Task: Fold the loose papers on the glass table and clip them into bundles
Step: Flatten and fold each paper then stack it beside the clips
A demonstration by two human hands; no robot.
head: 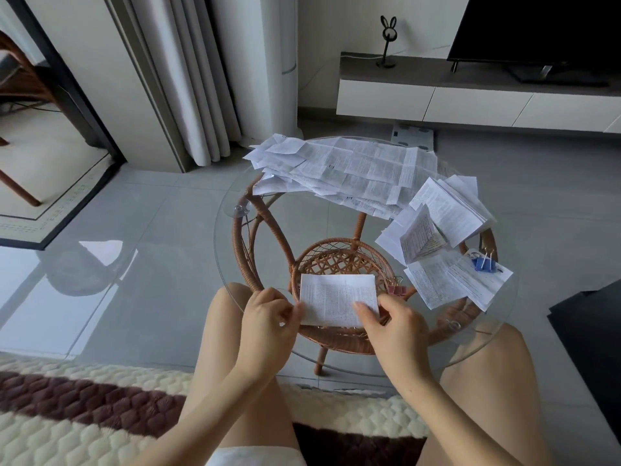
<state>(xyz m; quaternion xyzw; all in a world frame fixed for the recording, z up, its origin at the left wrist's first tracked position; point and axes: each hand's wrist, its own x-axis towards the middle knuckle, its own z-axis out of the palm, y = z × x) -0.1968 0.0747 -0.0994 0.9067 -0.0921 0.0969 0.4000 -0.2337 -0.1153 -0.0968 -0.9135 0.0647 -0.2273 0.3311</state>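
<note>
A folded printed paper [336,295] lies at the near edge of the round glass table [232,264]. My left hand [268,317] pinches its left edge. My right hand [393,326] holds its lower right corner, thumb on top. A pink binder clip [397,290] sits just right of the paper. A heap of loose unfolded papers [346,173] covers the far side. Folded papers [447,210] lie at the right, and a blue binder clip [484,264] holds a bundle [470,280].
A wicker frame [339,257] shows under the glass. My bare knees flank the table's near edge. A rug [84,415] lies below me. A TV stand [470,95] and curtains [188,79] stand behind the table.
</note>
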